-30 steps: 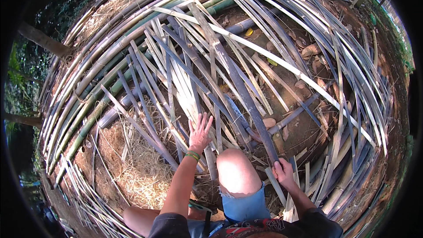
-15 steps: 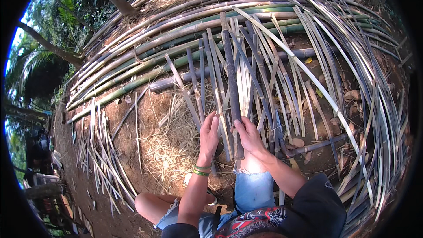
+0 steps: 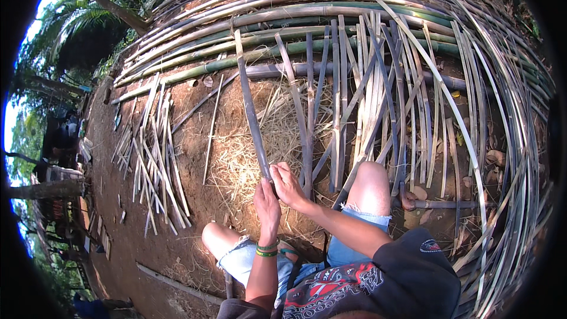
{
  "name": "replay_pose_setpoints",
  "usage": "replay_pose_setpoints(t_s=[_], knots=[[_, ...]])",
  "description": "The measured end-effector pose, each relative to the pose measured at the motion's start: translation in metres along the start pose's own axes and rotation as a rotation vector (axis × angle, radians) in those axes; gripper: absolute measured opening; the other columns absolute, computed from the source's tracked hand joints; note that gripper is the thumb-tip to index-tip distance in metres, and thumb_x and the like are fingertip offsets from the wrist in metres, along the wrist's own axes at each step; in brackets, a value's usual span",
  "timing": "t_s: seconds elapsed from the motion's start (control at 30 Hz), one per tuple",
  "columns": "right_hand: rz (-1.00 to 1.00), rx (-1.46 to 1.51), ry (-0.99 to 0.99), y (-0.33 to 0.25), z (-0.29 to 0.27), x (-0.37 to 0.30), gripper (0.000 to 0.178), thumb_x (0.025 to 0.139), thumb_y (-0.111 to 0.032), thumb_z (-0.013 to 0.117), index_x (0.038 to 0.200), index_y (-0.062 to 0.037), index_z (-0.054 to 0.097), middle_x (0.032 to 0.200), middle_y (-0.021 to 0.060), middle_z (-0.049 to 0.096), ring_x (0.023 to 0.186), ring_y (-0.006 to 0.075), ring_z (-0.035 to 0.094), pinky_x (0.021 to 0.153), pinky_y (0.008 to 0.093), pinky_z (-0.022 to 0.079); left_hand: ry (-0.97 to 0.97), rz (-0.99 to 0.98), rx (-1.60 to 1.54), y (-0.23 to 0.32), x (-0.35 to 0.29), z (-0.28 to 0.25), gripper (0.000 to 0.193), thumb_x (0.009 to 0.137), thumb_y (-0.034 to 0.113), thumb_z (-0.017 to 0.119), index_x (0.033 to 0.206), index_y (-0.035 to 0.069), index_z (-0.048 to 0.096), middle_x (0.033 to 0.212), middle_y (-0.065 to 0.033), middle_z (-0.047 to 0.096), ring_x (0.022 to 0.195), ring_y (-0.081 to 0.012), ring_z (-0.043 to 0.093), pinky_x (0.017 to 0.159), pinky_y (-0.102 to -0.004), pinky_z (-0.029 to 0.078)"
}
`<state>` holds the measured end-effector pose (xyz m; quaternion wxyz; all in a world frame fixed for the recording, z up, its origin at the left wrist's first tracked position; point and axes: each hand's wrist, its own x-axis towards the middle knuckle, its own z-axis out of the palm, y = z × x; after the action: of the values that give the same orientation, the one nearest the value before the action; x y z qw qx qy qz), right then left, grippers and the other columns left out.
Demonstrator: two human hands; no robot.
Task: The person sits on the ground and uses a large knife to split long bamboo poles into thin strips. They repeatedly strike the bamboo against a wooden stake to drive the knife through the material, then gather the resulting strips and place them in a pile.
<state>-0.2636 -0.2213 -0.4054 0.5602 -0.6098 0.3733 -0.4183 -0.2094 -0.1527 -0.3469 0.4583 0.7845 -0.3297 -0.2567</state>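
Left hand (image 3: 267,205) and right hand (image 3: 287,186) holding bamboo strip (image 3: 250,106), pale shavings (image 3: 233,162), long poles (image 3: 331,10)

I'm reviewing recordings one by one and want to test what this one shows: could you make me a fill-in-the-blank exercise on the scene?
1. The left hand and right hand hold the long, dark grey bamboo strip by its ____ (nearer or farther) end.
2. Thin green wristbands circle the ____ wrist.
3. Long, round green and tan bamboo poles lie ____ from the person than the straw-coloured shavings.

Missing words: nearer; left; farther.
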Motion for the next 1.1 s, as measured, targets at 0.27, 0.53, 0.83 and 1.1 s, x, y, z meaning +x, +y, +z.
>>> replay_pose_setpoints(t_s=[0.27,0.53,0.83,1.1], knots=[[0.333,-0.464,-0.048,0.059,-0.019,-0.027,0.042,0.09,-0.034,0.062,0.114,0.001,0.062,0.112,0.0236,0.056,0.106,0.04,0.059,0.091,0.0485,0.047,0.064,-0.097,0.026,-0.102,-0.01,-0.074,0.04,0.103,0.035,0.051,0.08,0.002,0.048,0.066,0.0015,0.038,0.061,-0.0094,0.034,0.054,-0.0303,0.029],[0.518,-0.916,0.431,0.126,-0.078,-0.073,0.068,0.079,-0.029,0.074,0.133,-0.0015,0.044,0.129,0.0255,0.041,0.12,0.0443,0.046,0.099,0.0509,0.044,-0.044,-0.18,-0.091,-0.107,-0.008,-0.125,0.036,0.1,0.038,0.057,0.079,0.009,0.05,0.062,0.0064,0.037,0.054,-0.0052,0.032,0.049,-0.0254,0.023],[0.968,-0.817,0.591,0.159,-0.079,-0.085,0.057,0.087,-0.035,0.064,0.131,-0.0037,0.049,0.135,0.0263,0.043,0.129,0.0442,0.043,0.106,0.0506,0.039,-0.135,-0.209,-0.154,-0.115,0.013,-0.135,0.03,0.098,0.03,0.059,0.081,0.008,0.048,0.06,0.0073,0.034,0.051,-0.0047,0.03,0.047,-0.0247,0.021],[0.807,-1.076,0.964,0.188,-0.13,-0.157,0.028,0.085,-0.025,0.06,0.091,0.0001,0.07,0.103,0.0235,0.065,0.1,0.0408,0.062,0.089,0.048,0.051,-0.224,-0.263,-0.206,-0.133,0.027,-0.113,0.033,0.102,0.033,0.055,0.078,0.013,0.044,0.058,0.0086,0.035,0.048,-0.0018,0.029,0.042,-0.0219,0.02]])
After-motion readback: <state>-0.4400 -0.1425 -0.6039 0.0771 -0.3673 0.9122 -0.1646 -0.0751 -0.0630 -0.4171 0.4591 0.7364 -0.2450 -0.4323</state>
